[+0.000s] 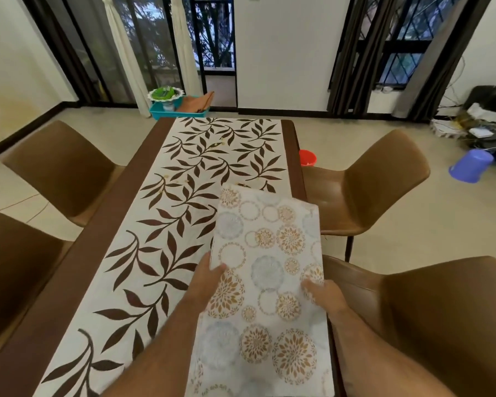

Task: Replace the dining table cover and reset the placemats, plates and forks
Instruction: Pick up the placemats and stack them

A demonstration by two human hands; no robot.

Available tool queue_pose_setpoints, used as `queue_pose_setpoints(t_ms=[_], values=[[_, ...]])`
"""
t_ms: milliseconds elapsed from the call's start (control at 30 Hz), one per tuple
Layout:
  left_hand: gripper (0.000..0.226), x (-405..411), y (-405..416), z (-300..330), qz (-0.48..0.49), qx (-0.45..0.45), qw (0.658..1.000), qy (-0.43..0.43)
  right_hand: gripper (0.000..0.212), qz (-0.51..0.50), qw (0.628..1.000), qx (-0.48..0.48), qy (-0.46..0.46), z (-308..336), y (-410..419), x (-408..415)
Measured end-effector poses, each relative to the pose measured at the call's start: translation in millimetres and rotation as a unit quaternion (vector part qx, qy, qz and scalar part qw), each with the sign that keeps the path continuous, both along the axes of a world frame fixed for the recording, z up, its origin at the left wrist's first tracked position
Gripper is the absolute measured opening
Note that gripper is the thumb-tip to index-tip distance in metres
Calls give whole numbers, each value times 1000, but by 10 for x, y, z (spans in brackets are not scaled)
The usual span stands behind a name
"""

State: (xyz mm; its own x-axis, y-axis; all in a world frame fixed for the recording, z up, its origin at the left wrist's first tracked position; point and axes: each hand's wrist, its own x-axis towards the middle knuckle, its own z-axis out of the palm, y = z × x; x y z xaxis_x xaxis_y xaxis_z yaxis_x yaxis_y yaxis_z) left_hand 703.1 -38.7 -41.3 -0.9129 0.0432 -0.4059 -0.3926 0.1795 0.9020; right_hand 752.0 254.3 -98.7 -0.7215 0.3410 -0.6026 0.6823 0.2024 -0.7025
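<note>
Your left hand (209,275) grips the left edge of a folded cover (265,285) printed with circles and gold flowers, thumb curled over the top and fingers hidden beneath. Your right hand (324,296) pinches its right edge the same way, thumb on top. The folded cover lies along the near right part of the surface (78,270), on top of the leaf-patterned cover (189,196) that runs down the middle of it, with dark brown border showing on both sides. Small yellowish crumbs or stains dot the leaf cover toward its far half. Brown chairs (381,190) stand on both sides. Beyond the far end, a teal tray (166,110) sits on the floor by the window, holding green items and an orange cloth. A red bucket (308,157) stands near the surface's far right corner.
</note>
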Motion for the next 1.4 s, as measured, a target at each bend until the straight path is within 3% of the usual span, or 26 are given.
queue_pose_setpoints(t_ms=[233,333,433,500,633,900,1033,1133,1167,1300,1400], values=[[41,-170,-476,657,-19,85,995,48,80,12,985,-168,32,407,-315,-492],[37,-145,-805,817,-26,105,992,62,64,9,954,-300,18,543,-554,-605],[28,-50,-1217,950,19,95,993,72,54,58,926,-373,13,724,-940,-643],[26,15,-1535,974,49,81,992,81,63,61,929,-358,69,866,-1217,-716],[21,179,-2263,1009,125,58,985,106,39,99,933,-275,212,1285,-1982,-874],[24,366,-3119,1012,191,77,968,141,17,99,920,-216,311,1530,-3000,-734],[23,555,-3187,766,172,59,972,147,34,115,902,-268,318,1261,-3120,-475],[25,631,-3212,648,160,63,974,144,83,112,913,-267,288,1172,-3165,-369],[25,626,-3218,665,160,66,974,146,87,114,913,-264,290,1161,-3163,-376],[24,576,-3205,757,176,88,968,153,46,129,918,-248,283,1271,-3146,-529],[32,602,-3197,716,178,83,969,153,37,139,920,-242,276,1269,-3145,-604]])
